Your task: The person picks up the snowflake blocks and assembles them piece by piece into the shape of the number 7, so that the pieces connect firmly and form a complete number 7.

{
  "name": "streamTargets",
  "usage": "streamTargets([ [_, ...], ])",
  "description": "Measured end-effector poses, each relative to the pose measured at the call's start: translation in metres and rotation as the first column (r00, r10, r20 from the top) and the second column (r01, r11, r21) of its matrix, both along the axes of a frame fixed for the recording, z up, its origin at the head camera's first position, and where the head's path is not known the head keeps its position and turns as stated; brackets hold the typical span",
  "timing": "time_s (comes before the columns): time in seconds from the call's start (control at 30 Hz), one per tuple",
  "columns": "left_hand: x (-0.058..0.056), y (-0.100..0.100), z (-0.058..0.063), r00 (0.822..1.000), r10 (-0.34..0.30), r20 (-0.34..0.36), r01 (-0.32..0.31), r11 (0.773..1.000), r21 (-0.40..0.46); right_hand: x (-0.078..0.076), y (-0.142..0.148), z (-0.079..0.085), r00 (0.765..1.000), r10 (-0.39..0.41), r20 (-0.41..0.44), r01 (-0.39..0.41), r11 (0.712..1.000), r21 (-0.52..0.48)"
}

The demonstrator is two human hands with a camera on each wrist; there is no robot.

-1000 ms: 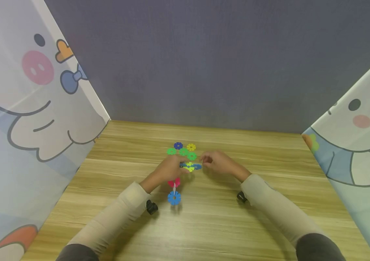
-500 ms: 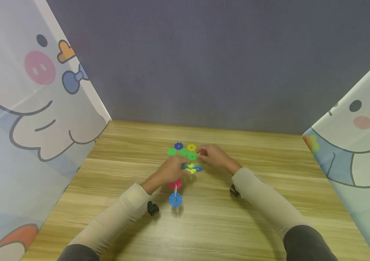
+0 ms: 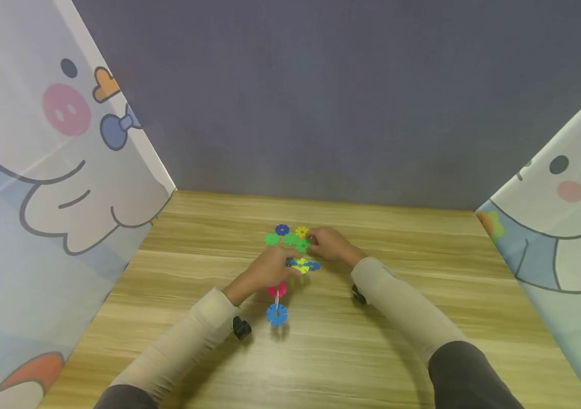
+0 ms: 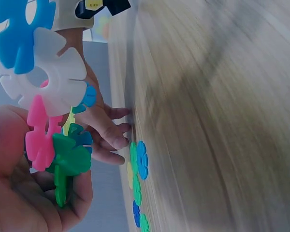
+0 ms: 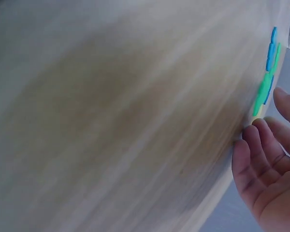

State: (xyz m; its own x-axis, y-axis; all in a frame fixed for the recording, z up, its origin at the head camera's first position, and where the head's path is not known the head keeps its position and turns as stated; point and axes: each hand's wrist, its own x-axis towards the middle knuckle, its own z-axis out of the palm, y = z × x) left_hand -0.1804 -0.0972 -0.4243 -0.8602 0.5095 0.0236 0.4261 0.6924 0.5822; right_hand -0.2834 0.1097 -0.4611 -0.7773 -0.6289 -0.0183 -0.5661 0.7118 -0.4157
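Note:
My left hand grips a joined piece of slotted plastic flower discs above the table. In the left wrist view its fingers curl around a green disc, attached to a pink disc, a white disc and a blue disc. A yellow-green disc and another blue disc stick out past the left fingers. My right hand reaches loosely bent fingers to the loose yellow disc and green disc. The right wrist view shows no disc clearly held.
Loose discs lie flat on the wooden table, among them a dark blue disc and a green disc. A grey panel stands behind, with cartoon-printed panels at both sides.
My right hand has moved left and slightly away from me, from beside the joined discs to the loose ones. The left hand keeps its grip, nearly still.

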Motion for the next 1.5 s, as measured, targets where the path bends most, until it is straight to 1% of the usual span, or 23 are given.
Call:
streamTargets([
  [0.13,0.000,0.000,0.000,1.000,0.011,0.019,-0.011,1.000,0.003,-0.001,-0.005,-0.003,0.999,-0.034,0.022,0.033,0.999,0.024],
  [0.27,0.001,-0.001,-0.001,0.999,0.020,0.033,-0.020,1.000,0.008,0.001,-0.008,-0.004,0.999,-0.042,0.026,0.041,0.998,0.043],
  [0.43,0.000,-0.003,0.000,0.999,0.024,0.029,-0.024,1.000,0.006,0.001,-0.011,-0.002,0.998,-0.049,0.030,0.048,0.998,0.044],
  [0.7,-0.001,-0.005,-0.001,1.000,-0.012,0.005,0.012,1.000,0.008,-0.001,-0.014,-0.003,0.997,-0.069,0.036,0.067,0.996,0.055],
  [0.83,-0.001,-0.005,0.000,1.000,-0.012,0.008,0.012,1.000,0.009,-0.001,-0.015,-0.003,0.996,-0.080,0.035,0.078,0.996,0.051],
  [1.0,0.000,-0.004,0.000,1.000,0.006,0.024,-0.006,1.000,0.016,-0.001,-0.015,-0.003,0.994,-0.100,0.035,0.099,0.994,0.050],
  [1.13,0.000,-0.004,-0.001,0.999,0.022,0.038,-0.023,0.999,0.026,0.000,-0.014,-0.003,0.994,-0.099,0.046,0.098,0.995,0.025],
  [1.33,0.001,-0.005,-0.002,1.000,0.011,0.012,-0.011,1.000,0.015,0.000,-0.009,-0.002,0.997,-0.066,0.048,0.068,0.997,-0.036],
  [1.5,0.001,-0.006,0.000,1.000,0.010,0.008,-0.010,1.000,0.005,0.002,-0.006,0.003,0.997,-0.043,0.057,0.047,0.997,-0.063],
])
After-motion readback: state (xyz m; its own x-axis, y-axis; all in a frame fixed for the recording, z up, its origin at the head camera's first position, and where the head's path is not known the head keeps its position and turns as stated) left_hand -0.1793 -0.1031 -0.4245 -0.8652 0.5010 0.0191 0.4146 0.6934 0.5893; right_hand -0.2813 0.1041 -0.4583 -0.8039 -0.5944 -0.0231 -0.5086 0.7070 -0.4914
